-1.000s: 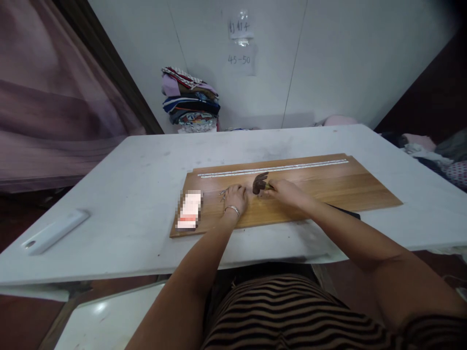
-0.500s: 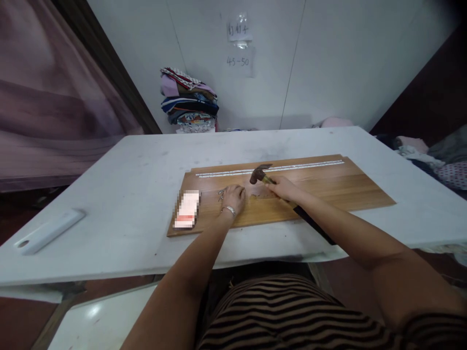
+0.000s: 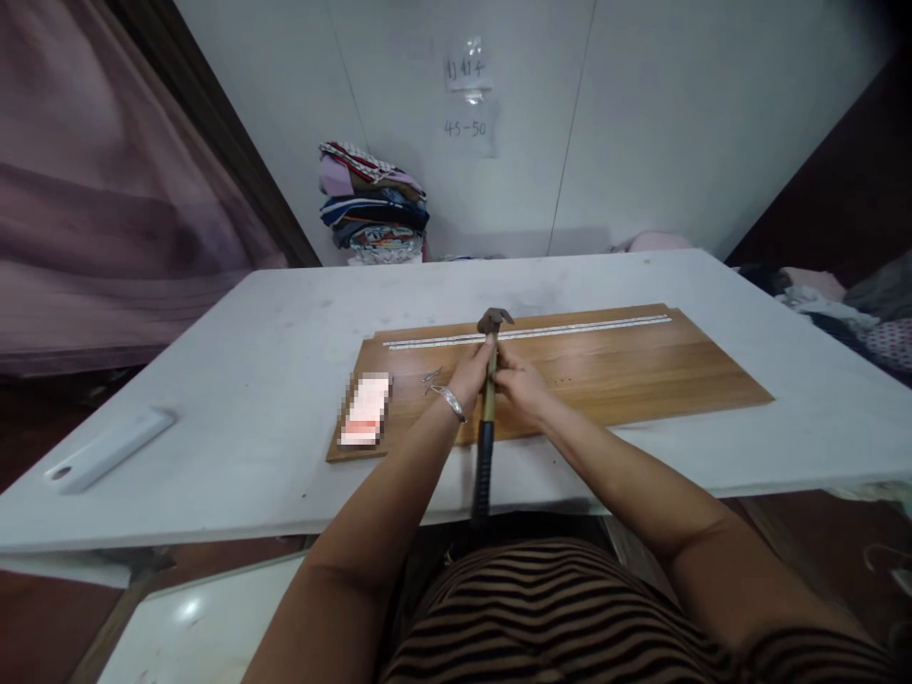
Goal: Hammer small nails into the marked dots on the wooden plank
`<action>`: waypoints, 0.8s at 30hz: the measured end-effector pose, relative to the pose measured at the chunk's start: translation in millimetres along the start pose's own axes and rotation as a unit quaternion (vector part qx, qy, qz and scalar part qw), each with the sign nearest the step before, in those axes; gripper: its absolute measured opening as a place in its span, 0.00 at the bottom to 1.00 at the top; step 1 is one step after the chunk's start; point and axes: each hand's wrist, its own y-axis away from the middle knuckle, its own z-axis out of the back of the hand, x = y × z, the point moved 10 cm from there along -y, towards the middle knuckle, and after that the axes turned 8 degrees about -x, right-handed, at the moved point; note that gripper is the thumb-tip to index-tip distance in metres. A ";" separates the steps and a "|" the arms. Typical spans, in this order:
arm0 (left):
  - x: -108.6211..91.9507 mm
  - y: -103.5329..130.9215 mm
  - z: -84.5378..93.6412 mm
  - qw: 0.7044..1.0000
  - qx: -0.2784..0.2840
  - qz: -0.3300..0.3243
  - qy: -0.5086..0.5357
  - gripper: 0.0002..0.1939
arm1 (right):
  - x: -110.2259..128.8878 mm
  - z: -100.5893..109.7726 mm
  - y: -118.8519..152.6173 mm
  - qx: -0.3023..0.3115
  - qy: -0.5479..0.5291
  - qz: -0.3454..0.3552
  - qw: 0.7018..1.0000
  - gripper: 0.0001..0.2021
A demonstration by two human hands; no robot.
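Observation:
A claw hammer (image 3: 487, 389) with a dark head, a yellowish neck and a black grip points away from me over the wooden board (image 3: 605, 370). From the left, my left hand (image 3: 470, 372), wearing a silver bracelet, is closed against the hammer's neck just below the head. On the other side, the fingers of my right hand (image 3: 523, 385) grip the same neck. Whether a nail is also between the fingers is hidden. Several nails (image 3: 431, 378) lie loose on the board, left of my left hand. Two white strips (image 3: 584, 327) run along the board's far side.
A phone with a blurred screen (image 3: 366, 408) lies on the board's left end. On the white table (image 3: 235, 380) at left is a white plastic object with a hole (image 3: 110, 451). Folded cloths (image 3: 374, 204) are stacked by the wall. More fabric (image 3: 826, 304) lies at right.
My right hand has moved left, bringing the hammer to my left hand. The hammer's handle has swung from slanting right to pointing toward me. My left hand has shifted slightly up to its neck.

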 end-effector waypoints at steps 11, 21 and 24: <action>8.1 24.5 47.1 0.991 -0.033 0.118 -0.058 0.25 | 15.1 68.0 25.0 0.065 0.325 0.205 0.921 0.25; 24.1 44.4 66.9 0.990 0.008 0.097 -0.100 0.19 | 14.0 265.3 -20.2 -0.176 0.649 0.122 0.730 0.25; 22.7 41.8 64.1 0.989 -0.023 0.061 -0.136 0.13 | 0.3 272.3 -13.5 -0.192 0.703 0.092 0.679 0.22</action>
